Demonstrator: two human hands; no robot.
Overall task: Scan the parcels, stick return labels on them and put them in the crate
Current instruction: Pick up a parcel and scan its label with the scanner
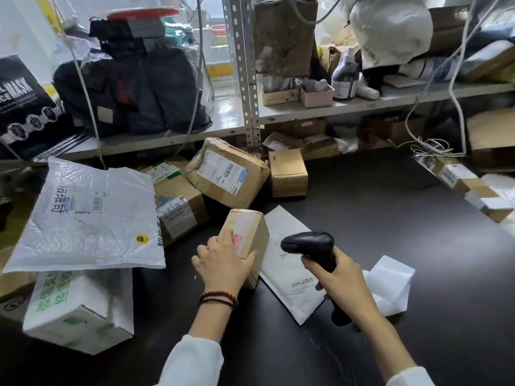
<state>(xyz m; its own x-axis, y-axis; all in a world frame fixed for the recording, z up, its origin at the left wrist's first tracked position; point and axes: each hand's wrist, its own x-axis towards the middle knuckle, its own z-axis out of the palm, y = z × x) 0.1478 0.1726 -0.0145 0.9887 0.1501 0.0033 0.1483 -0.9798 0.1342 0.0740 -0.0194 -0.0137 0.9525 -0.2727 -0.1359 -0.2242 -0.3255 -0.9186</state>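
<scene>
1. Two white sleeves (192,360) are reaching in from the near edge over the dark table (390,218), with a red bead bracelet (218,296) sitting on the left wrist.
2. The left hand (223,267) is gripping a small cardboard parcel (248,232) and standing it tilted on end at the near centre. Its fingers are curling over the left face and its thumb is pressing the right face.
3. The right hand (342,280) is holding a black barcode scanner (309,245), fingers wrapping tightly round the handle. The scanner head is pointing left toward the parcel, just beside it.
4. The parcel's lower end is resting partly on a white padded mailer (289,271) lying flat on the table. A white foam pouch (390,285) is lying to the right of that.
5. The parcel is probably light and stiff, since one hand is propping it alone. Its taped faces are looking glossy, so they may be slippery, and holding across two opposite faces seems safest.
6. More parcels are waiting at the left and far side: a large white poly mailer (92,218), a white carton (78,310) and a heap of brown boxes (225,174). The poly mailer will likely be floppy and better held by two edges.
7. No crate is showing in this view.
</scene>
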